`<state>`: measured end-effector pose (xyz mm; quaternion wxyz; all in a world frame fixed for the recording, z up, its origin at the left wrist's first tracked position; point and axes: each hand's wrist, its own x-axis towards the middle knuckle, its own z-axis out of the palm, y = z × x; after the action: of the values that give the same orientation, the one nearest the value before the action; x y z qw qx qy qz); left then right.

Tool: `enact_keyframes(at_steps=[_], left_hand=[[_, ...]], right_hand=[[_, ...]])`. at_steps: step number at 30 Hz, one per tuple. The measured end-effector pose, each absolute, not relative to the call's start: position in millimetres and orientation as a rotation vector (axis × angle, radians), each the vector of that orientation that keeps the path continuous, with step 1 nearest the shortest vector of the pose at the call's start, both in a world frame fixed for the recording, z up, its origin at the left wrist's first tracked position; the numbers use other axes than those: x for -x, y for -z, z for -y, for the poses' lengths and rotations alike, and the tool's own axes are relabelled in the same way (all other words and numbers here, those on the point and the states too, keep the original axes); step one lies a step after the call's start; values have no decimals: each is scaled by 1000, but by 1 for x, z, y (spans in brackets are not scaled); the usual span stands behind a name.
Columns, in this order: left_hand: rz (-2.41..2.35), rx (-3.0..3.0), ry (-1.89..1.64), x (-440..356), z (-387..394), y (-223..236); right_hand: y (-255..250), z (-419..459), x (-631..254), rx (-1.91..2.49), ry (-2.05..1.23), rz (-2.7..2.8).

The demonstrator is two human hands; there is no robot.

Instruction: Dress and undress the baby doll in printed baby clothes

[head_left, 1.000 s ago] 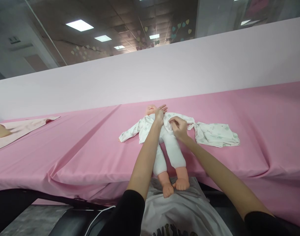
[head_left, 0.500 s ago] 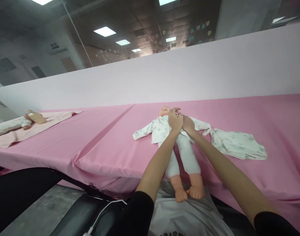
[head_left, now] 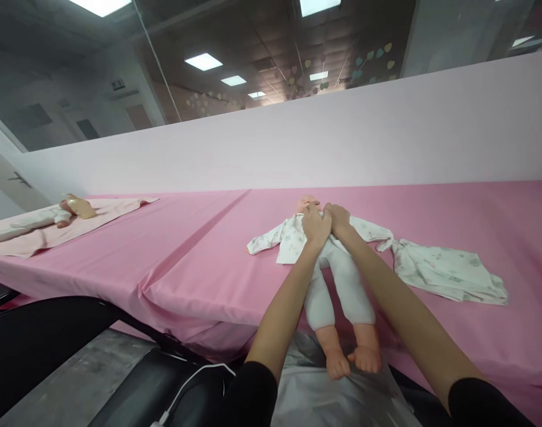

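A baby doll (head_left: pixel 342 290) lies on its back on the pink table cover (head_left: pixel 186 261), head away from me, bare feet hanging over the near edge. It wears a white printed jacket (head_left: pixel 280 240) and white leggings. My left hand (head_left: pixel 314 227) and my right hand (head_left: pixel 337 218) meet on the doll's chest just below its chin, fingers closed together on the jacket's front edges. What exactly the fingertips pinch is hidden.
A loose white printed garment (head_left: pixel 449 273) lies to the right of the doll. At the far left a second doll (head_left: pixel 75 207) rests on a pale pink cloth (head_left: pixel 53 234). A pale partition wall (head_left: pixel 297 142) runs behind the table. Black seat parts (head_left: pixel 53 350) sit below the near edge.
My right hand has moved from the jacket's right flap up to the chest, meeting my left hand, whose fingers have closed. The camera has turned left, revealing the second doll.
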<state>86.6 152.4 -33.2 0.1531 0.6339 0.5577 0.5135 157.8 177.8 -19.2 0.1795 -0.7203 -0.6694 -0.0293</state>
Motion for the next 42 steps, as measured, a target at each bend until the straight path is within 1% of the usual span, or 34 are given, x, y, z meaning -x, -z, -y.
enact_keyframes(at_steps=[4,8,10,13,15,19,22,29,37,42], left_hand=[[-1536,-1744,-1550,-70,-166,35],[-1427,-1580,-1644,-45,-189,39],[-1431,-1565,-1715,-34,-196,41],[-1530,-1665,-1754,-26,-196,45],[-1649,-1770,-1650,-25,-194,48],[-1733,-1914,-1275,-28,-193,53],[-1761,-1979,-1148,-29,-195,53],[-1841,-2129,-1051,-27,-214,49],[-1886,-2078,-1087,-27,-223,51],[-1791,-2080,-1220,-30,-221,49]], right_hand=[[15,-179,-161,2002,131,1830],[10,-182,-155,1836,122,1835],[10,-182,-146,1740,109,1911],[15,-179,-134,1740,94,1954],[18,-176,-131,1785,127,1920],[23,-175,-137,1861,226,1828],[25,-178,-143,1936,158,1802],[28,-186,-151,1902,65,1806],[36,-201,-144,1386,-230,1524],[40,-203,-134,1230,-250,1468]])
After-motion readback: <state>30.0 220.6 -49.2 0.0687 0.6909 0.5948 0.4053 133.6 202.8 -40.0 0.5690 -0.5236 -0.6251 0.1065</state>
